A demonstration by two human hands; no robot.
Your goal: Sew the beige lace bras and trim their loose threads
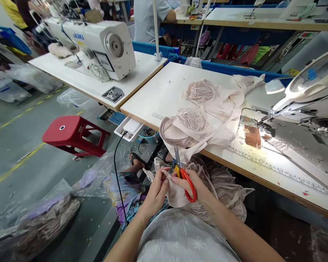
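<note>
My right hand [194, 185] is closed around red-handled scissors [183, 171], their blades pointing up toward the table edge. My left hand [156, 189] pinches a piece of pale pink fabric [175, 194] right beside the blades, over my lap. Two lace bra cups [199, 92] with pink fabric lie on the white table [164, 91], and one cup [180, 127] hangs over the near edge just above the scissors. More lace pieces [224, 185] are piled in my lap.
A sewing machine [303, 105] stands on the table at right. Another machine [98, 43] sits on the table to the left. A red stool [73, 133] and plastic bags of fabric [43, 218] are on the floor. A person [150, 18] sits behind.
</note>
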